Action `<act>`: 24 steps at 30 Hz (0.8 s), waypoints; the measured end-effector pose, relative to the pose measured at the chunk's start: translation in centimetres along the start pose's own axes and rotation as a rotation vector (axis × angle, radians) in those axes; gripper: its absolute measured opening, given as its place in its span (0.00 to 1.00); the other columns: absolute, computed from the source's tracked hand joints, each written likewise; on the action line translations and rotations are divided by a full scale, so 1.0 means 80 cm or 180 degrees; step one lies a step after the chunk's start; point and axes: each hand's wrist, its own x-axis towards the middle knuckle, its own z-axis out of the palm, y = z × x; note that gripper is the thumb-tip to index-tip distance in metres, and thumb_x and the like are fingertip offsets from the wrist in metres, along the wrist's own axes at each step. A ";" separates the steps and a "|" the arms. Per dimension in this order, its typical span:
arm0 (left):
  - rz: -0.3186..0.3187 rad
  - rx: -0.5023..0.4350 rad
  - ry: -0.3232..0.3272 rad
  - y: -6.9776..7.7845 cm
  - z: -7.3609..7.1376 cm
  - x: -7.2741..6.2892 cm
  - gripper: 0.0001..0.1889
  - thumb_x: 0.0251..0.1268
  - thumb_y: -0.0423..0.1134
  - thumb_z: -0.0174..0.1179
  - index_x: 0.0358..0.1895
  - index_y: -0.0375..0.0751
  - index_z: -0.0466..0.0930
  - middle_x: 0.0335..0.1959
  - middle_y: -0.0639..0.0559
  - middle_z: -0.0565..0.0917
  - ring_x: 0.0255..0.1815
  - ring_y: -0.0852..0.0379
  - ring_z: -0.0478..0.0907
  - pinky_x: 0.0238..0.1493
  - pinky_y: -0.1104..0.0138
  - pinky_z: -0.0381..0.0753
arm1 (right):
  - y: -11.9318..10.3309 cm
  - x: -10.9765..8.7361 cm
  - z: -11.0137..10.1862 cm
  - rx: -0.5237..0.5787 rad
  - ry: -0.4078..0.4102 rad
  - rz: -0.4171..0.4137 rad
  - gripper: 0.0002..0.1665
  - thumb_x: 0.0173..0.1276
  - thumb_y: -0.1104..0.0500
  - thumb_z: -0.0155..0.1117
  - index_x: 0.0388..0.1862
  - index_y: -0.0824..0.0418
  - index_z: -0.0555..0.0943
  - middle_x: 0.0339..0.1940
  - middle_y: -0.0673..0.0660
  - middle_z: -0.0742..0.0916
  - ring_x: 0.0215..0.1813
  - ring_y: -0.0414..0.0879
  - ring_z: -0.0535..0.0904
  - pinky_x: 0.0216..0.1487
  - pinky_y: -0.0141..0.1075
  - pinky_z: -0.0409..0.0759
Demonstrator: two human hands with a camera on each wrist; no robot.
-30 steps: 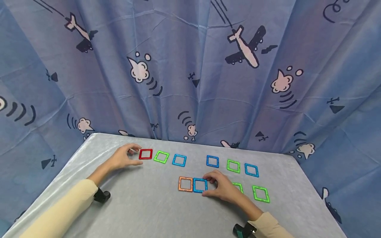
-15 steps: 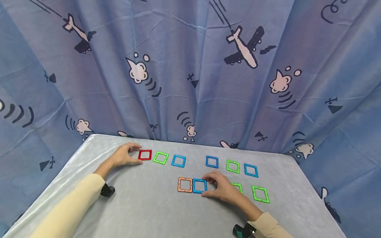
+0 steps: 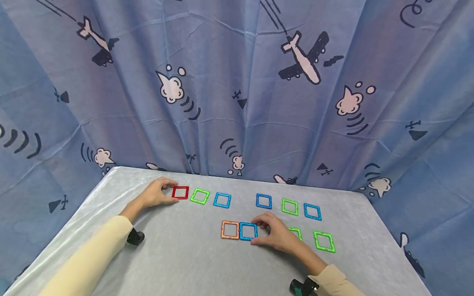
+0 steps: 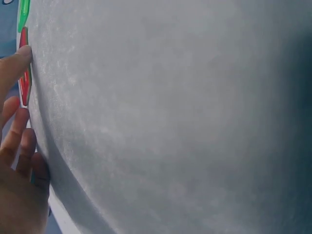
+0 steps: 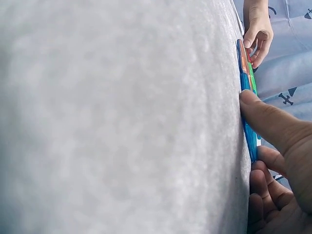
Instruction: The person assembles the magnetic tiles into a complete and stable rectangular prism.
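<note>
My left hand [image 3: 156, 194] is at the left end of the back row, thumb and forefinger pinching a red square magnetic tile [image 3: 180, 186] by its near and far edges. The left wrist view shows the thumb against that red tile [image 4: 24, 92]. With thumb and forefinger my right hand [image 3: 275, 234] grips a blue square magnetic tile [image 3: 240, 231], which lies flat. An orange magnetic tile [image 3: 223, 230] adjoins this blue one on its left, edge to edge. The right wrist view has the thumb on the blue tile [image 5: 249, 136] seen edge-on.
Right of the red tile lie a green tile [image 3: 193, 195] and a blue tile [image 3: 216, 200]. Farther right are another blue tile [image 3: 258, 200], a green tile [image 3: 284, 206] and a blue tile [image 3: 305, 211]. My right hand partly covers one green tile [image 3: 300, 234]; another green tile [image 3: 316, 241] lies beyond.
My left hand has shifted slightly right, its thumb and fingers coming in onto the red tile's edges. The right hand and the blue and orange tiles have stayed in place.
</note>
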 end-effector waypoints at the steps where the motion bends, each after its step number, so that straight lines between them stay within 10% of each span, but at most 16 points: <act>1: -0.0010 0.0007 -0.0012 0.000 0.000 0.000 0.32 0.48 0.39 0.81 0.56 0.26 0.81 0.50 0.37 0.82 0.49 0.37 0.79 0.55 0.47 0.76 | 0.000 0.000 0.000 -0.0005 0.0002 -0.0001 0.31 0.52 0.51 0.85 0.52 0.61 0.83 0.45 0.50 0.80 0.45 0.46 0.76 0.48 0.40 0.77; 24: -0.0224 0.0010 -0.0037 0.002 -0.010 -0.011 0.27 0.50 0.42 0.80 0.51 0.31 0.84 0.44 0.43 0.85 0.46 0.44 0.79 0.50 0.51 0.76 | -0.004 -0.001 0.000 0.0003 -0.0006 0.0077 0.31 0.53 0.51 0.85 0.53 0.61 0.83 0.45 0.49 0.80 0.45 0.47 0.76 0.48 0.40 0.77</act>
